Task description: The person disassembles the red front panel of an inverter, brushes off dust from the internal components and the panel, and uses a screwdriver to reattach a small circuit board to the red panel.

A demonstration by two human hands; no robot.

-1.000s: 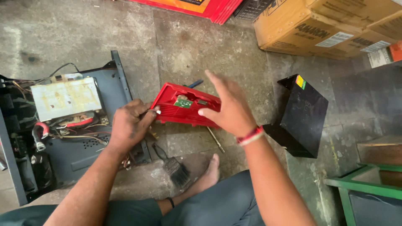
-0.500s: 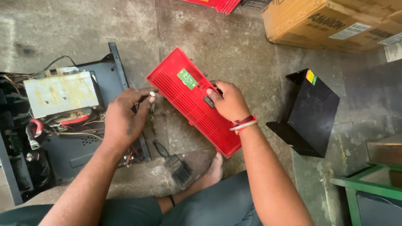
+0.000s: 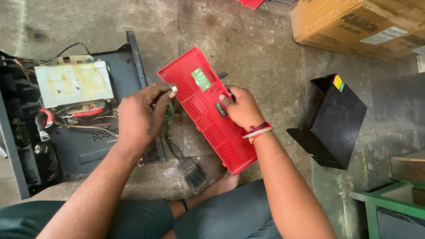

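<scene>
Your right hand (image 3: 241, 108) is clamped on the long edge of the red plastic front panel (image 3: 208, 110), thumb by the little black switch (image 3: 220, 109). Your left hand (image 3: 141, 116) pinches something small and white at the panel's other edge, near a thin green circuit board (image 3: 169, 116). The panel sits tilted over the concrete floor (image 3: 248, 44), beside the opened grey chassis (image 3: 84, 132). It looks light, stiff but bendy, and the ribs probably crack easily, so grip the rims, not the slotted middle.
</scene>
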